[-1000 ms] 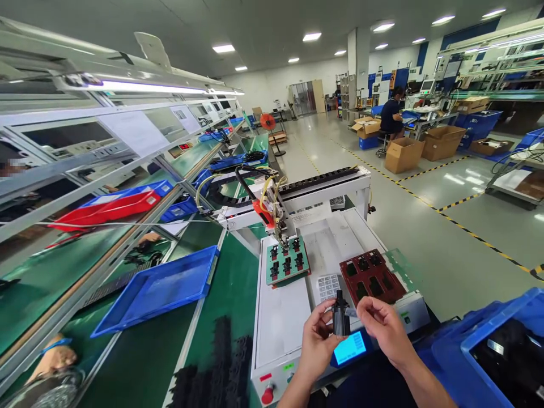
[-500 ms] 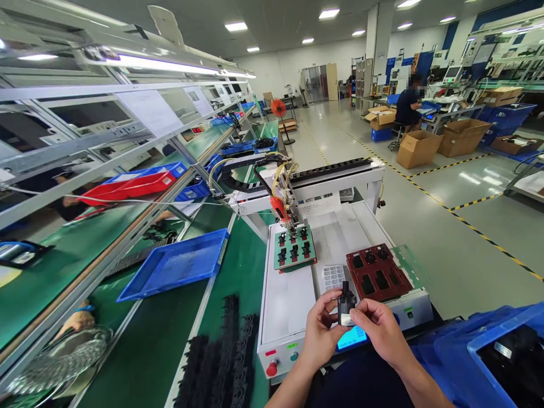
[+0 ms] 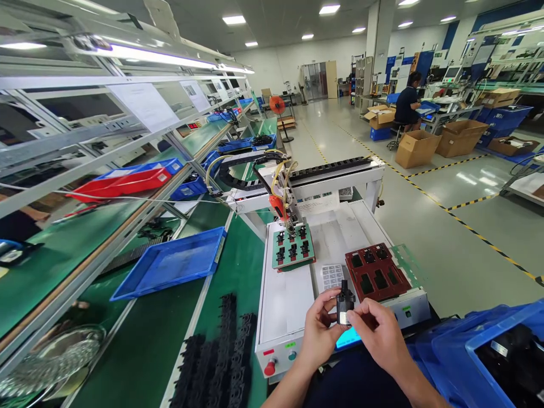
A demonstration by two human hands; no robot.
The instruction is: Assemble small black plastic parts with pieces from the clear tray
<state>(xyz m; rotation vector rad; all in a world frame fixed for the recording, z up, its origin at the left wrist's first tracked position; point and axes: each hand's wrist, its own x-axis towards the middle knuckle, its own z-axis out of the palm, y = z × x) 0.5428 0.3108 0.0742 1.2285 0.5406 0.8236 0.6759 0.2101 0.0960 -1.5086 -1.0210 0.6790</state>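
My left hand [image 3: 322, 326] is closed around a small black pump [image 3: 345, 300], its narrow spout pointing up. A white label [image 3: 344, 318] lies on the pump's lower face. My right hand [image 3: 376, 328] pinches at the label's right edge with thumb and forefinger, close against the pump. Just beyond my hands, a sheet of printed labels [image 3: 332, 276] rests on the white machine bed. To its right is a dark red fixture [image 3: 377, 272] with cut-out slots, a few holding black parts. Under the machine head sits a green fixture [image 3: 293, 247] with several black parts.
The gantry machine [image 3: 306, 192] has a red button [image 3: 270, 368] at its front left. Rows of black parts [image 3: 229, 351] lie on the green bench, near a blue tray [image 3: 170, 263]. At right, a blue bin [image 3: 463, 340] holds black parts. A seated person [image 3: 408, 105] works farther off.
Both hands keep the pump in nearly the same place. My right thumb has shifted slightly along the label, which shows a little more upright. The view has turned slightly.
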